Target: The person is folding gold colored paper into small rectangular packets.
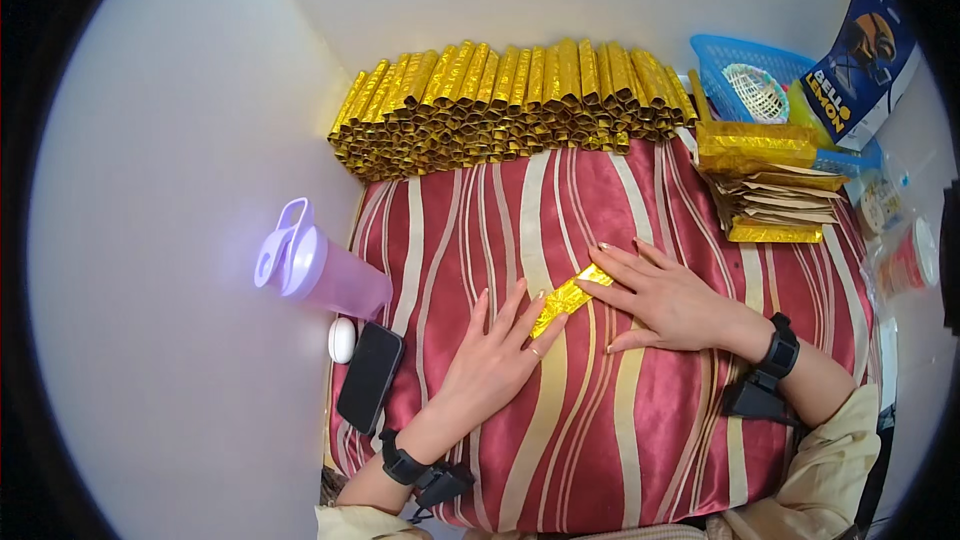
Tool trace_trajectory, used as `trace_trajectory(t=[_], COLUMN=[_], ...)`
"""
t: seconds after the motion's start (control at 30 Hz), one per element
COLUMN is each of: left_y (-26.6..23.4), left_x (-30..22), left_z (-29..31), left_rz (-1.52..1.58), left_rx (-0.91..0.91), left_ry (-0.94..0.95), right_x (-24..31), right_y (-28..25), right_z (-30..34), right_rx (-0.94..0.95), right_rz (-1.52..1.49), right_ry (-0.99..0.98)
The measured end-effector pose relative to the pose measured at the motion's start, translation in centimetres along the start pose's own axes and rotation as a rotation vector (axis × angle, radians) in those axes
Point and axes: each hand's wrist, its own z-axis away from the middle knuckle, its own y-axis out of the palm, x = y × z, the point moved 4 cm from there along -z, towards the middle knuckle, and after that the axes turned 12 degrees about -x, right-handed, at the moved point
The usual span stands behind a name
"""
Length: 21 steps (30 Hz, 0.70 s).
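A flattened strip of shiny gold foil paper (562, 308) lies slantwise on the red striped cloth (470, 270), in the middle. My left hand (495, 355) rests at its lower-left end, fingers stretched out and the fingertips touching the foil. At the upper-right end, my right hand (665, 305) lies flat with spread fingers partly covering the strip. Neither hand is closed around anything. Along the back of the cloth stands a long stack of gold foil paper tubes (520, 90), piled in several rows with their open ends facing me.
Folded gold paper sheets (775, 195) are stacked at the back right, before a blue plastic basket (715, 55) holding a small woven basket (755, 92). On the left are a purple bottle (340, 275), a white oval case (342, 340) and a black phone (370, 377). White walls enclose the sides.
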Motion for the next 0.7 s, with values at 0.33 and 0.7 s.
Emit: trace_trajectory(t=[0.33, 0.7], left_y=[-0.4, -0.6], left_x=[-0.2, -0.4], left_z=[0.2, 0.9], left_rz=[-0.039, -0.108], left_rx=[-0.031, -0.04], left_ry=[0.014, 0.004], right_x=[0.5, 0.9], right_y=[-0.3, -0.3], right_z=[-0.1, -0.2], right_rx=[0.016, -0.036], right_rz=[0.05, 0.071], right_ry=[-0.029, -0.039])
